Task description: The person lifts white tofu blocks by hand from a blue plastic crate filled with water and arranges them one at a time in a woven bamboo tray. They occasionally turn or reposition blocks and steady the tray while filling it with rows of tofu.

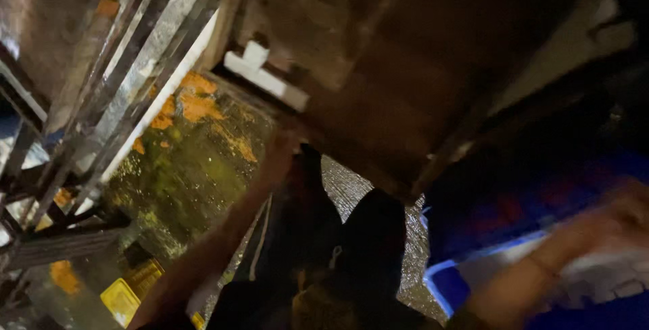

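The head view is dark and heavily smeared by motion, so only broad shapes can be told. The left arm runs up from the lower left toward the middle, and the left hand (287,142) ends at the lower edge of a large brown wooden board (405,66) that fills the upper middle; it looks to be touching the board's edge, but whether the fingers are clenched on it or merely resting against it cannot be told. The right hand (625,218) is a pale blur at the far right, lying over a blue plastic crate with a white rim (449,289); whether it is closed or released cannot be told either.

Judging from this, the board is tilted and partly raised, not yet set anywhere, with the left hand at its near edge and the right hand well apart from it.

Around them stand a dark metal railing (101,86) at the left, wet mossy ground with orange patches (189,161) below it, and a yellow box (122,299) at the bottom left.
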